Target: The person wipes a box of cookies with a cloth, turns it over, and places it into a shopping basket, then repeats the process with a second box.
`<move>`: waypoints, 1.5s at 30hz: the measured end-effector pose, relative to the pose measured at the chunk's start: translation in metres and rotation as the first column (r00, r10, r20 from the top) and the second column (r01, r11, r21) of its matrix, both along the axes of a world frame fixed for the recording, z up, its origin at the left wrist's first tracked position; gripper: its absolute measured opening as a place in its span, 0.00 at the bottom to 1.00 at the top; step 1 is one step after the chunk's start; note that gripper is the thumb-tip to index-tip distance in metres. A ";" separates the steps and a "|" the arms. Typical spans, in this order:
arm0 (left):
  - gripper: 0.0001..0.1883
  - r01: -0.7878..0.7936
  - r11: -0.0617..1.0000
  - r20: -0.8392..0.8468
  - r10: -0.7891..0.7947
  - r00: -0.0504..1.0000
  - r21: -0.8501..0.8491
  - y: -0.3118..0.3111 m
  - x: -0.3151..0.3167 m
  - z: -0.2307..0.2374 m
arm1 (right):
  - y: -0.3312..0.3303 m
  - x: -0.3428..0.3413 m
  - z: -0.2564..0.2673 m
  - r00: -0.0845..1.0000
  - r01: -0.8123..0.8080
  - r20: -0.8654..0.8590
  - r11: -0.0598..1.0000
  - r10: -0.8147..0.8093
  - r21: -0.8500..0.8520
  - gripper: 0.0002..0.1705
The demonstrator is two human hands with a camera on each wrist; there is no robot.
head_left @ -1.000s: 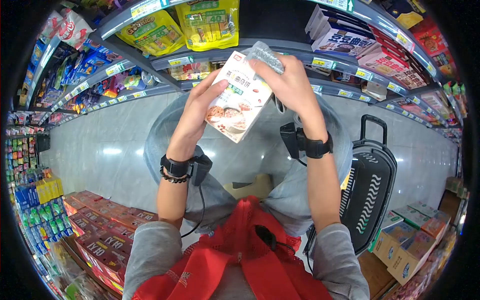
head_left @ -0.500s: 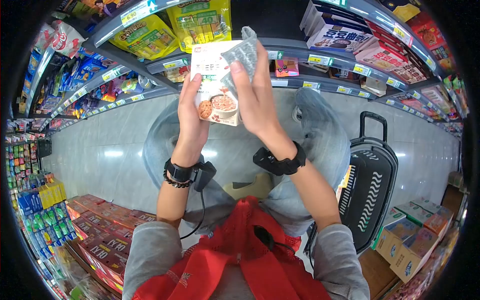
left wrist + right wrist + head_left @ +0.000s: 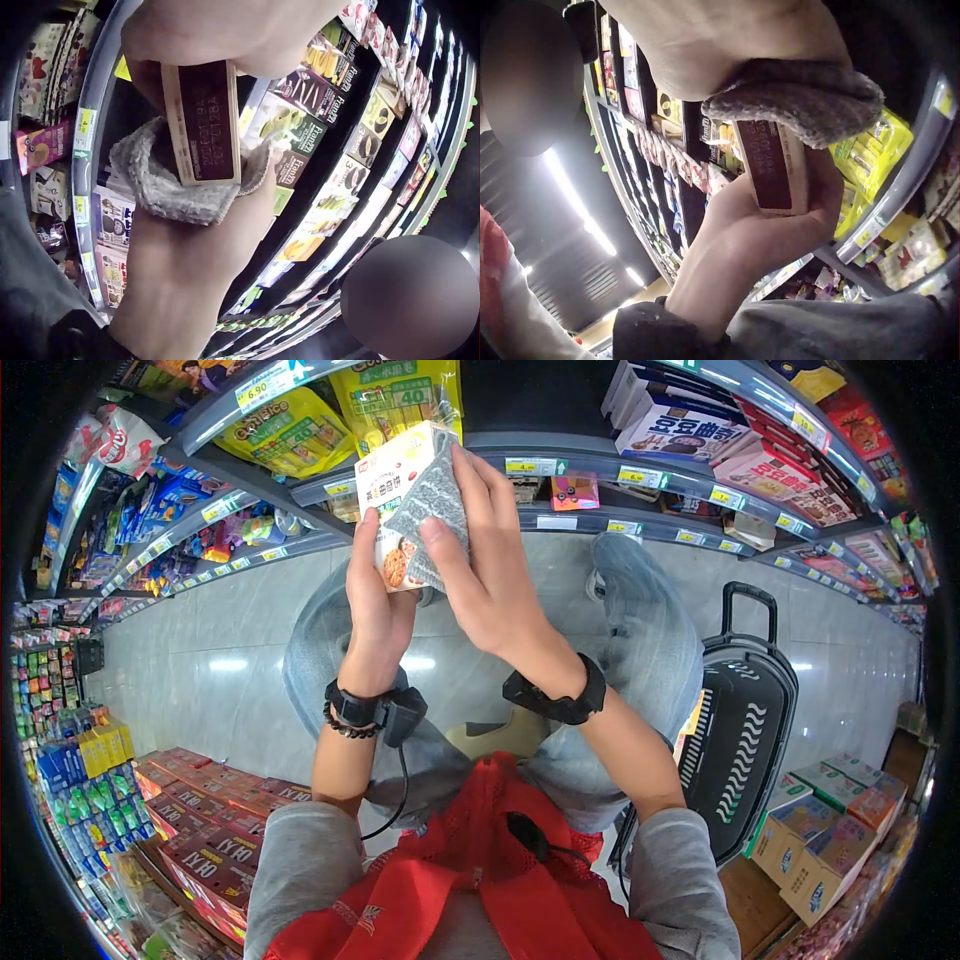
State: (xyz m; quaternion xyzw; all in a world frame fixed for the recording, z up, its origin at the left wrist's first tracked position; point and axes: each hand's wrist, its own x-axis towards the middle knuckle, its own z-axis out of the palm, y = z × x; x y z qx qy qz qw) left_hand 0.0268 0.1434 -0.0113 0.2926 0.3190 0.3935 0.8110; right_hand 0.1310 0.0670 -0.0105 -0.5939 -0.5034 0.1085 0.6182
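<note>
Since the previous head picture, the box [image 3: 375, 490] has been tilting, its top now leaning to the right, and the grey cloth [image 3: 432, 505] has been spreading down over more of its front. White with orange and green print, the box is showing cookies near its lower end; the wrist views are showing a dark brown side panel [image 3: 210, 127] with stamped characters. The cloth is looking fuzzy and is folding around the box's right side.

The box is sitting between both hands, above the floor [image 3: 250, 620]. The left hand [image 3: 382, 600] is grasping its lower left part, with fingers along the left edge and the lower end near the palm. The right hand [image 3: 492, 575] is grasping the cloth against the box, its thumb pressing on the front and its other fingers reaching up along the right edge.

Both forearms are reaching forward and converging, the right one slanting to the left, each wearing a black wrist device. Nearby on the right, a black basket [image 3: 728, 750] is standing on the floor. Farther off, yellow snack bags [image 3: 290, 435] are lying on the shelf [image 3: 570, 455] beyond the box, to the left, while blue-and-white boxes [image 3: 680, 428] are standing to the right.
</note>
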 end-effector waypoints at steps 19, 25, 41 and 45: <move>0.20 0.376 0.907 -0.067 -0.370 0.927 0.192 -0.029 0.004 -0.007 | -0.028 0.069 0.029 0.750 -0.037 -0.661 0.996 -0.024 -0.079 0.26; 0.25 0.427 0.903 0.204 -0.409 0.889 -0.051 -0.026 -0.006 -0.017 | -0.019 0.054 0.032 0.548 -0.209 -0.804 0.969 0.230 0.134 0.25; 0.28 -0.057 0.986 0.156 0.033 0.987 0.155 -0.012 0.005 0.001 | -0.006 -0.002 0.010 0.863 -0.271 -0.393 0.947 0.318 0.172 0.34; 0.29 -0.083 0.970 0.150 0.049 0.987 0.228 -0.010 0.002 0.000 | -0.004 -0.005 0.008 0.925 -0.265 -0.240 0.953 0.293 0.144 0.33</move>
